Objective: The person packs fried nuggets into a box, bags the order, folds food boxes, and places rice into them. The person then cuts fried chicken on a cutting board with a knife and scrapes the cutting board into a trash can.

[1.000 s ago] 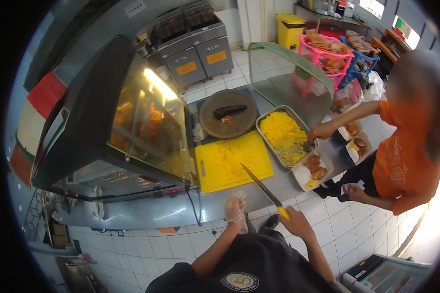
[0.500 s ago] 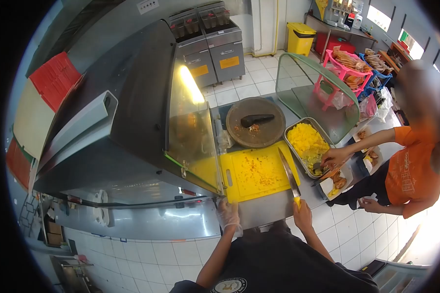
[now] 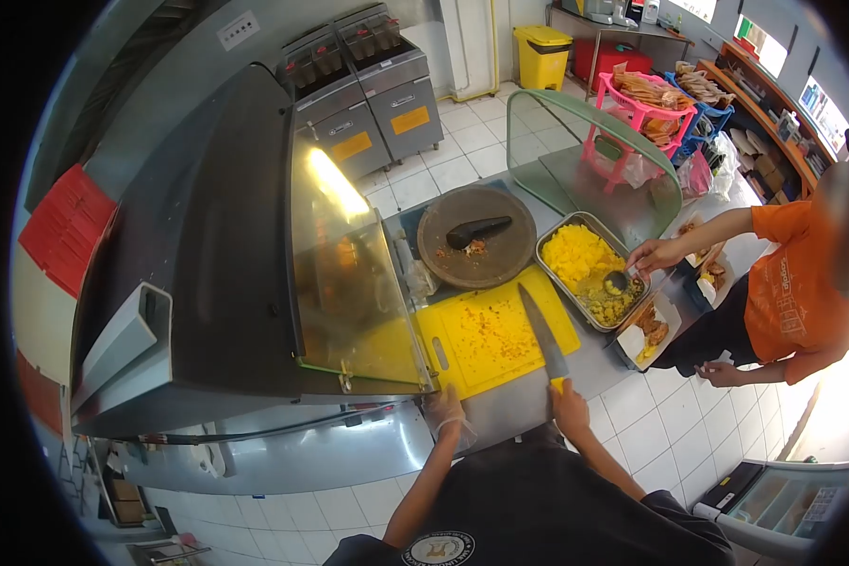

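Observation:
My right hand (image 3: 570, 411) is closed around the yellow handle of a long kitchen knife (image 3: 543, 330). The blade points away from me over the right part of a yellow cutting board (image 3: 462, 374), which is strewn with small orange-brown crumbs. In a clear plastic glove, my left hand (image 3: 445, 413) is at the near left corner of the board, beside the glass cabinet's lower corner. Its fingers look loosely extended, with no object visible in them. Behind the board, a round stone mortar (image 3: 434, 241) holds a dark pestle (image 3: 477, 232) and some reddish mash.
A metal tray (image 3: 544, 257) of yellow rice stands right of the board. There, a co-worker's hand (image 3: 656, 257) holds a dark serving spoon (image 3: 616, 282). Open food boxes (image 3: 668, 314) line the counter's right side. The lit glass cabinet (image 3: 349, 274) rises on my left; fryers (image 3: 396, 104) stand behind.
My view has shifted, moving the counter slightly left. The co-worker's hand has lifted a little from the rice, and the spoon's bowl shows more clearly. My right hand still holds the knife.

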Tool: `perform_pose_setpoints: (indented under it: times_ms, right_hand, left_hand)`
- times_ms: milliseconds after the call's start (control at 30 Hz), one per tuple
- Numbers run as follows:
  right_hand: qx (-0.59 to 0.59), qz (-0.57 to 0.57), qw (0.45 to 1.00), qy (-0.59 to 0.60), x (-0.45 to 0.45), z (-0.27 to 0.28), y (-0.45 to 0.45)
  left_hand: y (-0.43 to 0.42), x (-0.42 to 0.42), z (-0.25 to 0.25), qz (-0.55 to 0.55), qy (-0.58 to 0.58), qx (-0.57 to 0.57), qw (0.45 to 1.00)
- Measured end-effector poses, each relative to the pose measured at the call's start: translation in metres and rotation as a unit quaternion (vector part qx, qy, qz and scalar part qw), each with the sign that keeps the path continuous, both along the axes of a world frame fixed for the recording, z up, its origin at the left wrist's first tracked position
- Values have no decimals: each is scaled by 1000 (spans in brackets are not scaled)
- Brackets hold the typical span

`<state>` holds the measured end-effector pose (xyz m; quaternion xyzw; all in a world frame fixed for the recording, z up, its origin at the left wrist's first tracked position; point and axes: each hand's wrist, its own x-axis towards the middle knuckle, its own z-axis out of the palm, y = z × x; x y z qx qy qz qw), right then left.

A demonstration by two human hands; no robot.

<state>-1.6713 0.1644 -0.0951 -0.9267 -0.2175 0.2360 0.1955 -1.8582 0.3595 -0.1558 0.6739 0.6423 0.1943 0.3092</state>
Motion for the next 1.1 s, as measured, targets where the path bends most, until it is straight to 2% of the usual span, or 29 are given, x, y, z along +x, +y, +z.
perform_pose_setpoints:
  times_ms: [100, 200, 300, 400, 500, 567, 700, 800, 900, 1000, 1100]
  right_hand:
    - [0, 10, 1000, 18, -23, 5, 5]
    - [15, 26, 999, 12, -32, 4, 6]
    - [9, 35, 999, 8, -34, 0, 5]
    - [15, 68, 997, 21, -36, 2, 2]
    - [18, 102, 995, 10, -33, -5, -3]
    - [44, 103, 994, -3, -22, 12, -9]
    - [113, 87, 990, -21, 1, 17, -27]
    - [69, 71, 995, 18, 18, 10, -33]
    - [70, 75, 994, 40, 26, -5, -50]
    - [74, 74, 994, 41, 22, -16, -73]
    - [68, 77, 992, 67, 17, -18, -92]
  left_hand:
    - [0, 2, 4, -29, 42, -22, 998]
    - [4, 0, 2, -49, 38, -105, 993]
    - [12, 10, 25, -74, 131, -173, 973]
    - [25, 19, 49, -99, 161, -269, 944]
    - [24, 26, 48, -73, 223, -208, 949]
    - [21, 31, 48, -51, 218, -205, 953]
    - [16, 33, 40, -45, 145, -160, 975]
    - [5, 51, 38, 12, 112, -51, 992]
    - [3, 54, 26, 20, 98, -51, 994]
    - [3, 49, -1, -27, 127, -37, 991]
    - [5, 39, -27, -46, 137, -136, 980]
